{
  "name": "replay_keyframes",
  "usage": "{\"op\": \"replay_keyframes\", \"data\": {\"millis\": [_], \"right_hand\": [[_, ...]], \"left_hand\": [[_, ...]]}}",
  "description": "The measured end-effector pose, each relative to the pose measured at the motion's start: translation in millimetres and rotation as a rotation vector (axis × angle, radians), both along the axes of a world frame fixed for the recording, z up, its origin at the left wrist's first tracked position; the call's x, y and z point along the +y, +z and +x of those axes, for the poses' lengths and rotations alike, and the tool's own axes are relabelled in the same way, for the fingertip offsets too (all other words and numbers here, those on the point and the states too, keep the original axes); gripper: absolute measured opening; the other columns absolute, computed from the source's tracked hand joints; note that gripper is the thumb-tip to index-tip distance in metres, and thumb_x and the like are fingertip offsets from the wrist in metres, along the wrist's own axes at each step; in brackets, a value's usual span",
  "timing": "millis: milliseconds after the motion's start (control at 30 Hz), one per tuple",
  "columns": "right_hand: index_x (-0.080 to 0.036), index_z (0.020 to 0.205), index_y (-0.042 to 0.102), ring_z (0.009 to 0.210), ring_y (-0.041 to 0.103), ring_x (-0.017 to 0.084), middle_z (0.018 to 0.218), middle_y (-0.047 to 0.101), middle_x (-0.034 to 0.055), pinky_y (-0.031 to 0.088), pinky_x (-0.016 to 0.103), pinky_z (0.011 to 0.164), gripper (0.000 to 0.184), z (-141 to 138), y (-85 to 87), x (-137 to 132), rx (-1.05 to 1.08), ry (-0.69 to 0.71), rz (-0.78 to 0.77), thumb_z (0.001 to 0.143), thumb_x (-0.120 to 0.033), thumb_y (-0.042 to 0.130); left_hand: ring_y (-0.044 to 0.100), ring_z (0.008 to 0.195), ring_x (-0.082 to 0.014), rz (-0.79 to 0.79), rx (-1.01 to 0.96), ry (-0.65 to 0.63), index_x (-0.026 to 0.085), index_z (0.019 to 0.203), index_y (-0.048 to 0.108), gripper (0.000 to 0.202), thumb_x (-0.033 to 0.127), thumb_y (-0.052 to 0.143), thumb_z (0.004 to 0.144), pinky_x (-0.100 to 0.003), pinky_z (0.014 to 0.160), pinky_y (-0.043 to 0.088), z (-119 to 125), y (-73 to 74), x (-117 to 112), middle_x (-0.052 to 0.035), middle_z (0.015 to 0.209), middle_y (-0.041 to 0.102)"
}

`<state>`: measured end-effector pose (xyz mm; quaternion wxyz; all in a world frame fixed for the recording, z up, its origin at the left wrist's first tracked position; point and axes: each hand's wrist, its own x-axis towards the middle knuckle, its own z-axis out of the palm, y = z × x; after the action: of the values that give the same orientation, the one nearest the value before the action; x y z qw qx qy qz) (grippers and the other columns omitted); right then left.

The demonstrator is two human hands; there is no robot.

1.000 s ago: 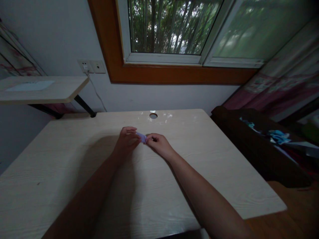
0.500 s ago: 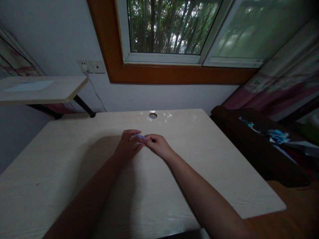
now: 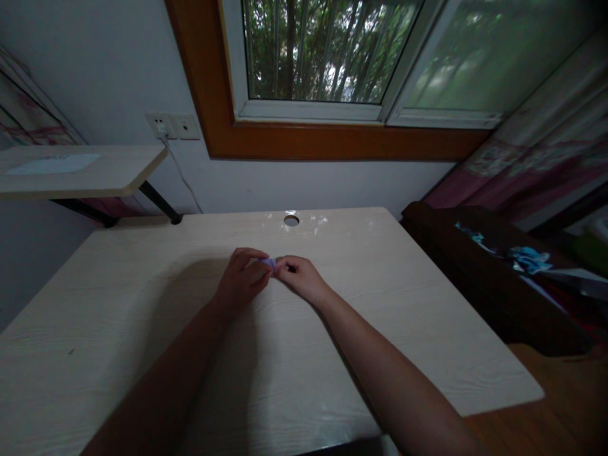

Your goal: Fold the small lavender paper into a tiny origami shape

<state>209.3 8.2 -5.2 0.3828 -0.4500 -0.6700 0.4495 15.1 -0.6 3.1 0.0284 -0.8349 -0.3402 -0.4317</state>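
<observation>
A small light-purple piece (image 3: 269,261), perhaps paper, is pinched between my two hands above the middle of the pale wooden desk (image 3: 380,272). My left hand (image 3: 242,277) grips it from the left with thumb and fingers. From the right, my right hand (image 3: 300,275) holds its other end between thumb and forefinger, resting close to the desktop. Fingers cover most of the piece, so its full shape is hidden.
Behind my hands is a round cable hole (image 3: 291,220) in the desk. A raised shelf (image 3: 114,183) with a paper sheet stands at the left. Right of the desk is dark brown furniture (image 3: 456,272) with blue cloth. A dark object (image 3: 354,447) shows at the bottom edge.
My left fingers have closed in a little on the purple piece, and less of it shows. My right hand has barely moved.
</observation>
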Motion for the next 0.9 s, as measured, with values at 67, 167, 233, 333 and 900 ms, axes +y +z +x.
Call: {"op": "replay_keyframes", "data": {"millis": [67, 167, 233, 333, 900], "right_hand": [[-0.016, 0.082, 0.072, 0.067, 0.058, 0.013, 0.076, 0.070, 0.0023, 0.043, 0.023, 0.064, 0.017, -0.2, -0.4, -0.1, -0.008, -0.004, 0.003, 0.080, -0.028, 0.060], [-0.016, 0.081, 0.071, 0.065, 0.057, 0.013, 0.075, 0.069, 0.0018, 0.042, 0.023, 0.063, 0.017, -0.7, -0.3, -0.3, -0.020, -0.010, 0.007, 0.080, -0.029, 0.060], [-0.016, 0.080, 0.070, 0.064, 0.055, 0.012, 0.073, 0.068, 0.0013, 0.041, 0.022, 0.062, 0.017, -1.0, -0.6, -0.3, -0.025, -0.011, 0.008, 0.080, -0.029, 0.060], [-0.016, 0.080, 0.070, 0.062, 0.053, 0.012, 0.071, 0.065, 0.0005, 0.040, 0.022, 0.060, 0.016, -1.3, -2.1, -0.1, -0.029, -0.010, 0.016, 0.080, -0.029, 0.060], [-0.017, 0.080, 0.068, 0.060, 0.049, 0.012, 0.067, 0.060, -0.0012, 0.037, 0.022, 0.058, 0.014, -1.1, -4.5, -0.1, -0.008, -0.038, 0.049, 0.079, -0.028, 0.059]], "left_hand": [[0.059, 0.099, -0.0197, -0.006, -0.018, 0.001, 0.023, 0.089, 0.061, 0.008, 0.018, 0.065, 0.083, -0.041, 0.092, 0.047, 0.0, -0.1, 0.7, -0.0054, 0.105, 0.064], [0.060, 0.098, -0.0198, -0.026, -0.043, -0.004, 0.023, 0.088, 0.060, 0.008, 0.019, 0.065, 0.083, -0.041, 0.089, 0.049, -0.8, -1.1, 1.9, -0.0051, 0.102, 0.066], [0.060, 0.097, -0.0200, -0.044, -0.067, -0.007, 0.023, 0.088, 0.060, 0.007, 0.019, 0.064, 0.084, -0.041, 0.088, 0.050, -1.5, -2.0, 2.2, -0.0053, 0.102, 0.066], [0.061, 0.097, -0.0190, -0.080, -0.120, -0.013, 0.022, 0.091, 0.060, 0.008, 0.017, 0.062, 0.085, -0.039, 0.088, 0.051, -2.5, -3.1, 1.8, -0.0055, 0.101, 0.066], [0.062, 0.084, -0.0161, -0.144, -0.133, -0.049, 0.021, 0.106, 0.059, 0.016, 0.022, 0.060, 0.089, -0.033, 0.077, 0.055, -3.1, -7.3, 2.7, -0.0047, 0.094, 0.064]]}}
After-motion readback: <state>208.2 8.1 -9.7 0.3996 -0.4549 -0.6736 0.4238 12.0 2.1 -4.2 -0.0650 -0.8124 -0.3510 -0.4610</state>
